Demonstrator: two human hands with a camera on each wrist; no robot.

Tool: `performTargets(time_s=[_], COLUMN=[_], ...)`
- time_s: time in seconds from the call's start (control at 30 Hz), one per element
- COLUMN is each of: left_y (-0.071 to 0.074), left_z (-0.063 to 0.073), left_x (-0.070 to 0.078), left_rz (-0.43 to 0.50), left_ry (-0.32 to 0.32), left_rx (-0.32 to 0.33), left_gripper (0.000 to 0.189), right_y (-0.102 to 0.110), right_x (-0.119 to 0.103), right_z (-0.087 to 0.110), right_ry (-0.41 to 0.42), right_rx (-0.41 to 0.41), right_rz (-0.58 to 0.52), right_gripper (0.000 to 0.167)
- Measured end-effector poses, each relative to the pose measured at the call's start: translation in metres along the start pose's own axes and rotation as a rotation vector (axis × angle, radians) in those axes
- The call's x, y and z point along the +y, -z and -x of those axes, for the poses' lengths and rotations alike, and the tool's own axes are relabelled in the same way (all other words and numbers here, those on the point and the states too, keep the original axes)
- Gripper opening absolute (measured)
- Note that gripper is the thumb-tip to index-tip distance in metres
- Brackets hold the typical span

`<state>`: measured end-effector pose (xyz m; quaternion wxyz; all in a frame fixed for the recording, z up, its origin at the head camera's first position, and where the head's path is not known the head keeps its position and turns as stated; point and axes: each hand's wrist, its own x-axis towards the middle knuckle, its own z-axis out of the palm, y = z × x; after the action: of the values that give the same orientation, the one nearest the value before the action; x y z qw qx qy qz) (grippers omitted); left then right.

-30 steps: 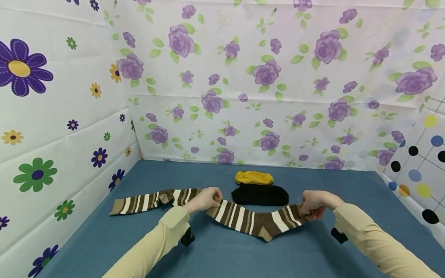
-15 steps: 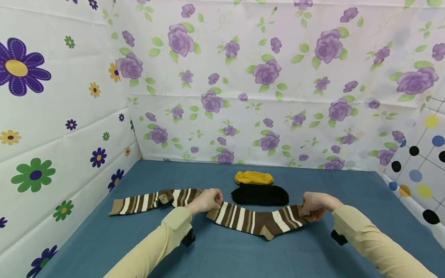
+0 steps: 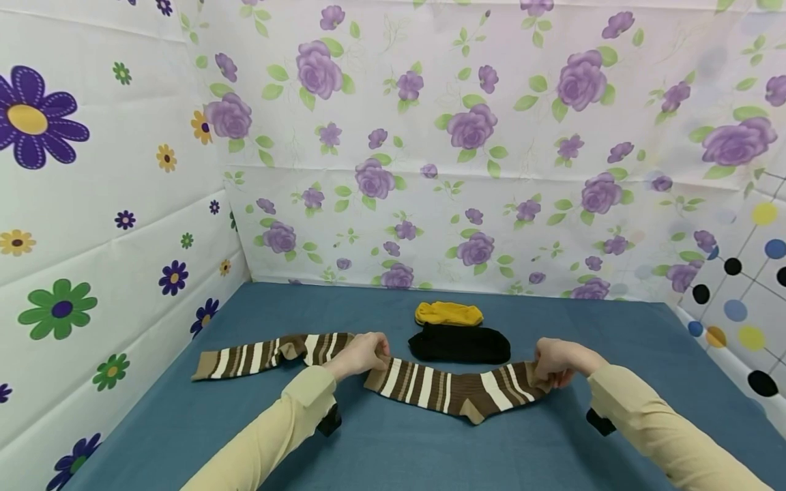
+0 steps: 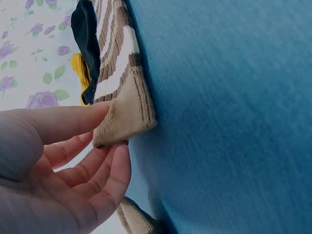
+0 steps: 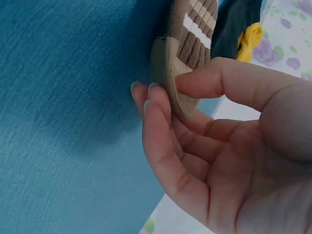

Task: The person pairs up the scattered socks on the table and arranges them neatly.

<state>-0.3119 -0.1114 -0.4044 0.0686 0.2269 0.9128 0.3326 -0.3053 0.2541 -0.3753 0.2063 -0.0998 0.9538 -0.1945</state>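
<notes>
A brown, tan and white striped sock (image 3: 430, 387) stretches sideways between my two hands, its tan heel pointing toward me. My left hand (image 3: 362, 354) pinches the tan cuff between thumb and fingers, as the left wrist view shows on the cuff (image 4: 129, 107). At the other end my right hand (image 3: 561, 361) pinches the tan toe (image 5: 183, 102). A second sock (image 3: 258, 358) of the same stripes lies to the left on the table, one end partly hidden behind my left hand.
Behind the held sock lies a folded black sock (image 3: 460, 343), with a folded yellow sock (image 3: 448, 314) just beyond it. All rest on a blue-covered table (image 3: 393, 450). Flowered cloth walls (image 3: 393, 225) stand at the back and left, a dotted one (image 3: 755, 307) at the right.
Almost nothing differs. Both hands keep their hold on the striped sock, with only a very slight shift of the hands and the head view.
</notes>
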Motion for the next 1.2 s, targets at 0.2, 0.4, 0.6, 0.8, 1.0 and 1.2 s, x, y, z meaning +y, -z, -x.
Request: performTargets(time_s=[0.2, 0.4, 0.6, 0.8, 1.0, 1.2], left_y=[0.004, 0.008, 0.015, 0.030, 0.045, 0.059], left_z=[0.003, 0.005, 0.009, 0.014, 0.020, 0.028], left_x=[-0.001, -0.001, 0.010, 0.018, 0.010, 0.002], left_rz=[0.012, -0.049, -0.112, -0.115, -0.098, -0.053], left_ry=[-0.001, -0.050, -0.138, -0.113, -0.063, -0.023], left_rx=[0.025, 0.096, 0.158, 0.253, 0.337, 0.364], left_gripper=[0.016, 0.015, 0.012, 0.012, 0.013, 0.014], right_y=[0.004, 0.009, 0.008, 0.010, 0.009, 0.009], right_x=[-0.003, -0.005, -0.009, -0.013, -0.020, -0.030], right_z=[-0.001, 0.000, -0.003, -0.010, -0.014, -0.017], right_ry=[0.011, 0.052, 0.067, 0.087, 0.088, 0.082], right_rx=[0.005, 0.049, 0.089, 0.129, 0.171, 0.197], right_rz=[-0.022, 0.011, 0.014, -0.020, -0.033, -0.057], right_gripper=[0.023, 0.003, 0.020, 0.042, 0.057, 0.067])
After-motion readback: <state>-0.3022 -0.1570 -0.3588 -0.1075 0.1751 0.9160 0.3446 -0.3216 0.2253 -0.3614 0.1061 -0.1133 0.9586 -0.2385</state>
